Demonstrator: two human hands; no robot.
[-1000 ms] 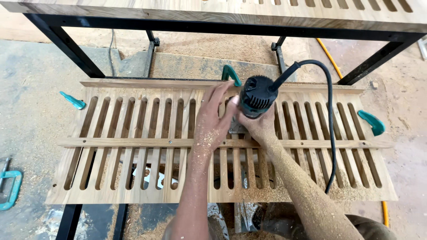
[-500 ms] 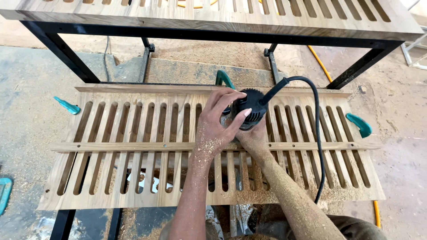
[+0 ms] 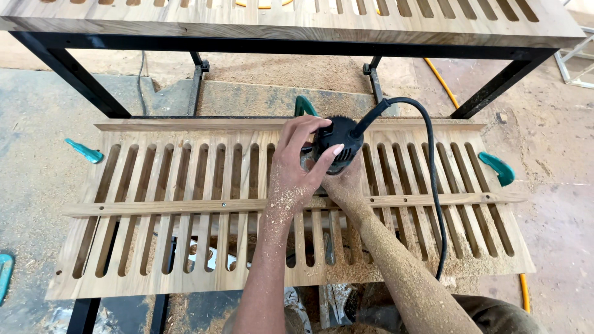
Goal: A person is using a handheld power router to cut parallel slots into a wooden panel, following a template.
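Head view is showing your two forearms coming up from the bottom edge, both dusted with sawdust, their elbows cut off by the frame. Your left hand (image 3: pixel 296 170) is wrapping its fingers over the top of one black trim router (image 3: pixel 337 145), thumb and forefinger curled around the housing, so it is closed on the tool. Your right hand (image 3: pixel 346 185) is sitting lower against the router's base, mostly hidden under the tool and your left hand, so you cannot tell how tightly it is gripping. The router is standing upright on one slatted wooden panel (image 3: pixel 185 247), near the middle of its far half, just beyond one thin cross strip (image 3: pixel 154 206) that is running left to right over the slots. One black power cord (image 3: pixel 433 185) is looping from the router's top down toward your right side, its end cut off behind your arm. The router's bit and base plate are hidden. Three teal clamp handles are showing at the panel's edges: one at the left (image 3: pixel 85 151), one at the right (image 3: pixel 497 168), one behind the router (image 3: pixel 304 106), half covered. Farther off, a black metal frame (image 3: pixel 68 74) is carrying a second slotted panel (image 3: pixel 297 18), cropped by the top edge, and a yellow hose (image 3: pixel 440 80) is lying on the sawdust-covered floor (image 3: pixel 37 124).
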